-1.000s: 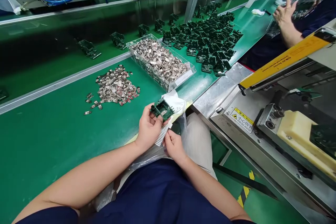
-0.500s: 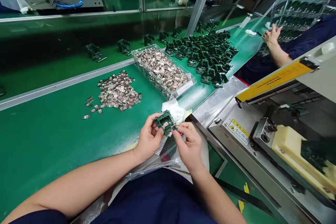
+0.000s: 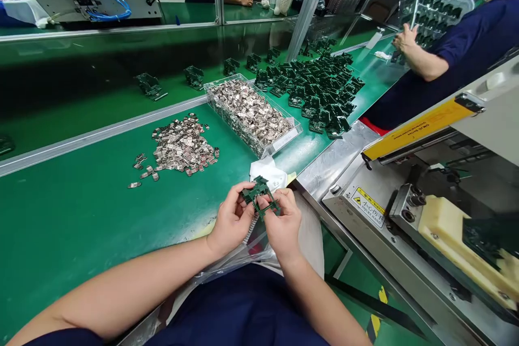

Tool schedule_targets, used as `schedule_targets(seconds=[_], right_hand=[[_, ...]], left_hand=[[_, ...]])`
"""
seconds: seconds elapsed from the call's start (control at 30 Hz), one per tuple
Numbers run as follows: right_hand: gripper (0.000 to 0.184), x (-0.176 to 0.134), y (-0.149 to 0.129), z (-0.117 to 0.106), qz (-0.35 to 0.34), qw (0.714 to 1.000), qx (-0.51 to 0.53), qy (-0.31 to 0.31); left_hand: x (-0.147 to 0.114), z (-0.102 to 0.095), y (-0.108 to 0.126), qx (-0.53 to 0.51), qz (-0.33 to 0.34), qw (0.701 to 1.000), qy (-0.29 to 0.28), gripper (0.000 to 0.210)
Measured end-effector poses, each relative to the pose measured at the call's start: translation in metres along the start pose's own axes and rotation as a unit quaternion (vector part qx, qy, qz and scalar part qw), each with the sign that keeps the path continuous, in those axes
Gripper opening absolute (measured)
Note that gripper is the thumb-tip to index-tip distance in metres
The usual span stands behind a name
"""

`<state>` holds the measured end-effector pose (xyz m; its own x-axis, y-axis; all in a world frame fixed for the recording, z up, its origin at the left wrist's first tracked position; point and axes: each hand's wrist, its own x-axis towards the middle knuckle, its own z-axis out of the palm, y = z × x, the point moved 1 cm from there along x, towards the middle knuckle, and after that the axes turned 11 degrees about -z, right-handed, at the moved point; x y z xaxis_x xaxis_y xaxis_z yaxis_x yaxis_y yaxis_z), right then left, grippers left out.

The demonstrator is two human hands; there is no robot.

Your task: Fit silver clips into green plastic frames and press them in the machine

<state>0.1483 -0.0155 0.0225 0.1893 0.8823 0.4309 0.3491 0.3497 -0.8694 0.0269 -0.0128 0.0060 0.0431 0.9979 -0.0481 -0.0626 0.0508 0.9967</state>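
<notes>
Left hand (image 3: 232,223) closed, thumb and fingers gripping the green plastic frame (image 3: 254,192) at its 9 o'clock edge. Right hand (image 3: 284,223) closed on its 4 o'clock side, thumb at the opening; any small part under that thumb not discernible. Frame held between the hands, white cloth (image 3: 268,172) just beyond at 1 o'clock. Loose metal pieces (image 3: 184,147) at 10 o'clock. Judgement: left grip should stay steady, right pressure even, thin bars unflexed.

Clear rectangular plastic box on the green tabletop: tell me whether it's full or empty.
Full, or nearly so: small silvery metal pieces fill the clear rectangular plastic box from end to end, heaped close to its rim.
</notes>
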Motion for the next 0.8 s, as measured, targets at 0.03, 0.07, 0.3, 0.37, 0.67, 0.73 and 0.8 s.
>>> schedule_targets(seconds=[0.03, 0.07, 0.3, 0.37, 0.67, 0.73, 0.8], right_hand=[[0.015, 0.001, 0.001, 0.000, 0.016, 1.000, 0.023, 0.005], [0.017, 0.002, 0.002, -0.001, 0.033, 0.998, 0.054, 0.008], [0.050, 0.010, -0.006, -0.053, -0.016, 0.985, 0.128, -0.119], [0.066, 0.008, -0.016, -0.087, -0.095, 0.978, 0.077, -0.166], [0.065, -0.058, -0.023, -0.269, -0.114, 0.951, -0.085, 0.275], [0.062, -0.072, -0.016, -0.308, -0.109, 0.880, -0.108, 0.449], [0.059, -0.076, -0.012, -0.339, -0.106, 0.840, -0.102, 0.522]], left_hand=[[-0.001, 0.000, 0.000, 0.002, 0.000, 1.000, -0.001, 0.033], [-0.001, -0.001, 0.000, 0.000, 0.000, 1.000, -0.002, 0.033], [-0.003, 0.008, 0.014, 0.033, -0.020, 0.996, -0.081, 0.035], [-0.005, 0.020, 0.028, 0.079, -0.014, 0.985, -0.152, 0.033], [0.030, 0.186, 0.098, 0.131, 0.125, 0.867, -0.464, 0.052], [0.034, 0.245, 0.106, 0.144, 0.188, 0.866, -0.440, 0.057], [0.035, 0.298, 0.110, 0.158, 0.202, 0.867, -0.427, 0.068]])
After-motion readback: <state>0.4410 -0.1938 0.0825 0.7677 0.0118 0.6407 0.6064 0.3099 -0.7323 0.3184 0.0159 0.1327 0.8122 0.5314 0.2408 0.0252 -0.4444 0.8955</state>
